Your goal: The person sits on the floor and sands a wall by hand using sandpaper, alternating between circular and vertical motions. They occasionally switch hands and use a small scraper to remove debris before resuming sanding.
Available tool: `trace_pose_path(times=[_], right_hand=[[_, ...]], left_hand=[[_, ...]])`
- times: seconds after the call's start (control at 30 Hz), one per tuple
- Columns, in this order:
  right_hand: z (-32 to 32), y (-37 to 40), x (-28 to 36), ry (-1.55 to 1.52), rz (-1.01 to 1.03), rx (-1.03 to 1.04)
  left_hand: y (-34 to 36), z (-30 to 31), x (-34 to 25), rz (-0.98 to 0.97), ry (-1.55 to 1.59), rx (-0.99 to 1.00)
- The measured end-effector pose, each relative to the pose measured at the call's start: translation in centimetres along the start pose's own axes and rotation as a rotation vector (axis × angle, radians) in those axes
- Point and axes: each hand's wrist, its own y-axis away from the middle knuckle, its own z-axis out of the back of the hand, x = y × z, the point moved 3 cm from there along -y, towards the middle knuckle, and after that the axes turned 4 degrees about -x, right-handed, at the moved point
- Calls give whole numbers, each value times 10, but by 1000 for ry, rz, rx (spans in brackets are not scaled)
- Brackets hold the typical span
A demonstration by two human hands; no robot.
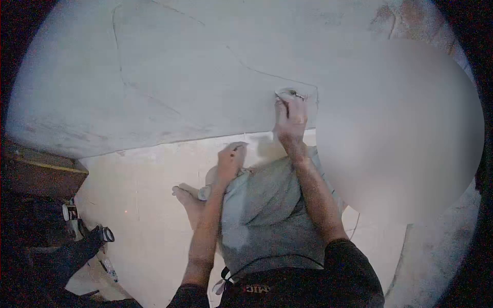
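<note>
My right hand [290, 117] is raised to the pale grey wall [195, 66], fingers closed round a small thin thing with a whitish edge and dark marks [292, 93]; its kind cannot be made out. It is at the wall's surface, just below a thin dark line [280, 77] running along the wall. Lower and to the left, my left hand [231, 160] is curled near my knee, beside the foot of the wall. Something small and dark shows at its fingers, too blurred to name. Grey cloth [267, 210] covers my bent legs, and a bare foot [190, 203] rests on the floor.
Another thin line [119, 56] runs over the wall's left part. The pale floor [138, 205] meets the wall at a straight edge. A brown box-like piece [51, 177] stands at the left, with dark items [97, 238] below it. A large blurred patch hides the right side.
</note>
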Motion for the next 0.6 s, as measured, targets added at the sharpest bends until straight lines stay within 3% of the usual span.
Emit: trace_pose_path(times=[0.03, 0.1, 0.13, 0.17, 0.23, 0.37, 0.43, 0.47, 0.5, 0.57, 0.6], right_hand=[[0, -2, -4, 1, -5, 4], [2, -2, -21, -340, -568, -241], [2, -4, -20, -358, -805, -319], [0, 4, -20, -362, -812, -310], [-9, 9, -3, -32, 63, -29], [-3, -4, -1, -95, -98, -189], [-3, -4, -11, -616, -803, -436], [-2, 0, -12, -618, -800, -439], [0, -1, 2, -172, -236, -154], [-8, 2, 8, 289, 315, 126], [-6, -4, -10, -101, -158, -97]], left_hand=[[4, -15, 1, -4, -67, 44], [10, -26, 8, 5, -141, 96], [11, -27, 6, -89, -147, 87], [15, -23, 2, -184, -153, 74], [15, -16, 2, -115, -149, 74], [17, -18, 1, -35, -124, 81], [22, -17, 1, -58, -182, 73], [21, -19, 1, -92, -233, 64], [20, -20, 2, -96, -231, 67], [13, -23, 4, -76, -203, 96], [14, -24, 5, -80, -209, 109]])
